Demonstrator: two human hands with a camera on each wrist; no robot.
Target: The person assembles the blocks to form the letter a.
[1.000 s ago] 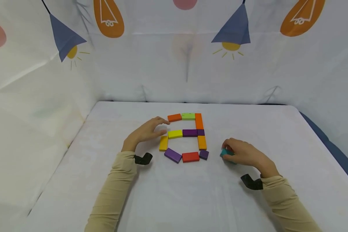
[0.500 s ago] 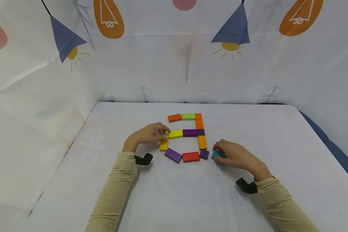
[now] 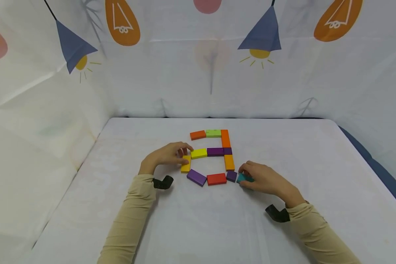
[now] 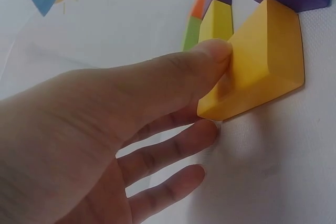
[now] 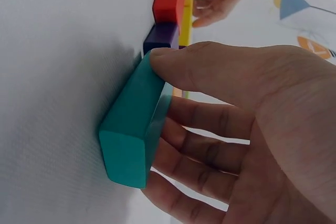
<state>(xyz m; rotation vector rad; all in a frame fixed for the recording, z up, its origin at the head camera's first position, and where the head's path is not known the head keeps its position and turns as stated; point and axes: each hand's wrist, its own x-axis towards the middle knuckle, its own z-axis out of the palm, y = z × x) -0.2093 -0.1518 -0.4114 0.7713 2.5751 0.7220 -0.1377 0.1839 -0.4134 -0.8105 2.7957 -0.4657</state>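
Observation:
In the head view my right hand [image 3: 264,178] pinches a teal block [image 5: 128,114] between thumb and fingers, low over the table. Its left end is right beside a small dark purple block [image 3: 231,176]. My left hand [image 3: 166,154] has its thumb on an amber block [image 4: 262,61], with the index fingertip at its far end, close to a bright yellow block [image 3: 199,153]. The remaining left fingers are loosely bent behind it. Below the amber block, a purple block [image 3: 196,177] lies slanted, followed by a red block [image 3: 216,179].
Further blocks continue the outline: an orange-red block [image 3: 198,135], a green block [image 3: 213,133], an orange block [image 3: 225,138], a long purple block [image 3: 215,151] and a light orange block [image 3: 229,162]. A patterned white cloth [image 3: 171,80] hangs behind the white table [image 3: 198,227].
My right hand has slid the teal block leftward to the small purple block. My left hand has come down from beside the upper opening onto the amber block.

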